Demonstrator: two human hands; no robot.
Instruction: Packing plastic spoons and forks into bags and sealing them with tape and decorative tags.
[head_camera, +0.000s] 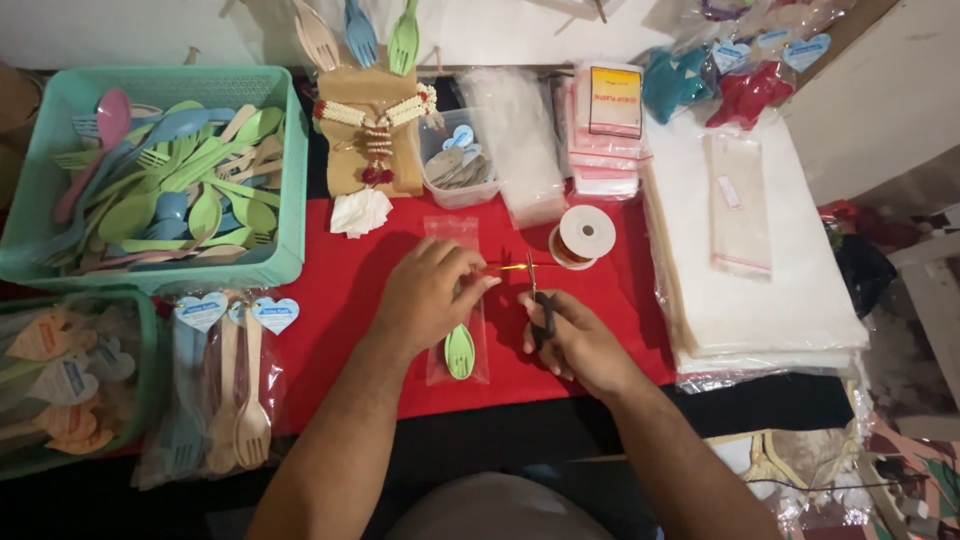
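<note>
Left hand (425, 295) pinching ribbon (510, 266) over bagged spoon (459, 350), right hand (570, 340) gripping scissors (538, 300), spool (582, 235) near, on red cloth (340, 330)

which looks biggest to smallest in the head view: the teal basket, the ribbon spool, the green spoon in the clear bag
1. teal basket, by far the largest.
2. ribbon spool.
3. green spoon: only its bowl shows clearly, looking slightly smaller than the spool, so that order is unsure.
</note>
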